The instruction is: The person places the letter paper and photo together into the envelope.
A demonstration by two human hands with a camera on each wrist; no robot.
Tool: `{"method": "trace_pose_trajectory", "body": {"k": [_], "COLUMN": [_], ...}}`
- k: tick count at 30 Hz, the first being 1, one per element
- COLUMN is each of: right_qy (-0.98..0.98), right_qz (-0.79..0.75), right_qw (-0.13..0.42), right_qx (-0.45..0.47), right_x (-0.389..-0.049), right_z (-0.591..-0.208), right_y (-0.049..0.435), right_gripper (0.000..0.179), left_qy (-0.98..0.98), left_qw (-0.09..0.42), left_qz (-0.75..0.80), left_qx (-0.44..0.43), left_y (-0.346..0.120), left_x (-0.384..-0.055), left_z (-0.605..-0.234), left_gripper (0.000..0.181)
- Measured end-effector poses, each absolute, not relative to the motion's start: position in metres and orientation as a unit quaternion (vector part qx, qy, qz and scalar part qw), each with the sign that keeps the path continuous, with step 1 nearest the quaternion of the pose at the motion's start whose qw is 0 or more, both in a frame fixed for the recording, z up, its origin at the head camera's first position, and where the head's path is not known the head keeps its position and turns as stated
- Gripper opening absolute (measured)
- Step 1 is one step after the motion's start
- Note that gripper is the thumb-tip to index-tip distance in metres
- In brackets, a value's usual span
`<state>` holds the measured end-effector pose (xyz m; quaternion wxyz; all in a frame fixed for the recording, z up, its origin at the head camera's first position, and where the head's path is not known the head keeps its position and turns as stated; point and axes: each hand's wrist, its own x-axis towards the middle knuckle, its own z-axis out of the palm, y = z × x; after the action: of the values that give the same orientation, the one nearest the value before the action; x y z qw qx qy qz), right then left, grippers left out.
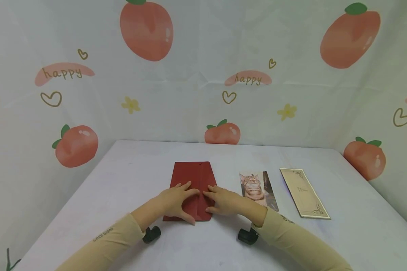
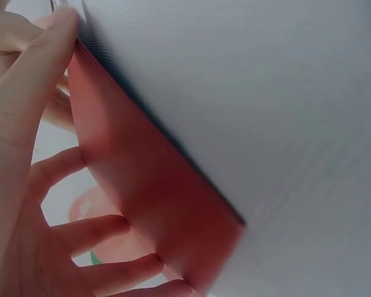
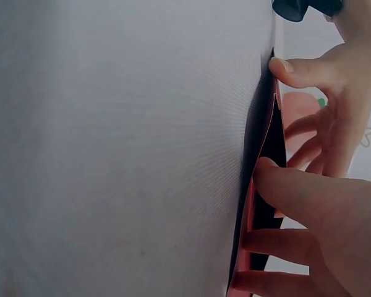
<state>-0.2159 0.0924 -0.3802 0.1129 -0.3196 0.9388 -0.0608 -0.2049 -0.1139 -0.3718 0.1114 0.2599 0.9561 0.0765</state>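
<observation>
A dark red envelope (image 1: 186, 172) lies flat on the white table, with a long flap (image 1: 207, 174) along its right side. My left hand (image 1: 176, 199) rests on the envelope's left part, fingers spread and thumb near the front edge. On the right, my right hand (image 1: 225, 201) touches the flap with its fingertips, thumb at the near end. In the right wrist view, a dark gap shows beneath a raised edge of the red paper. The left wrist view shows the fingertips of the left hand (image 2: 68, 216) against the red surface (image 2: 154, 192). What the envelope holds is hidden.
A cat picture card (image 1: 253, 187) lies right of the envelope, partly covered by the right forearm. Further right is a gold card (image 1: 305, 194) with a pale border. Black wrist cameras (image 1: 152, 235) sit under both wrists. A fruit-printed cloth (image 1: 176, 101) hangs behind the table.
</observation>
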Motion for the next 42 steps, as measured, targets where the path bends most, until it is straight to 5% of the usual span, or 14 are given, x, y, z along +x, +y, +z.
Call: {"method": "trace_pose_trajectory", "body": {"k": [26, 42], "right_qy": [0.937, 0.932], "right_qz": [-0.066, -0.102], "right_qw": [0.116, 0.07], "right_qx": [-0.324, -0.342], "right_x": [-0.2171, -0.218], "right_z": [-0.3807, -0.3788], "right_y": [0.0942, 0.0997], "right_gripper": [0.057, 0.05], "left_qy": [0.953, 0.95], "left_qw": [0.089, 0.099], "left_qz": [0.1, 0.099], "left_qx": [0.271, 0.281], "left_y": [-0.116, -0.1165], "left_x": [-0.207, -0.2087], "left_z": [-0.3727, -0.3738], "left_gripper": [0.087, 0.089]}}
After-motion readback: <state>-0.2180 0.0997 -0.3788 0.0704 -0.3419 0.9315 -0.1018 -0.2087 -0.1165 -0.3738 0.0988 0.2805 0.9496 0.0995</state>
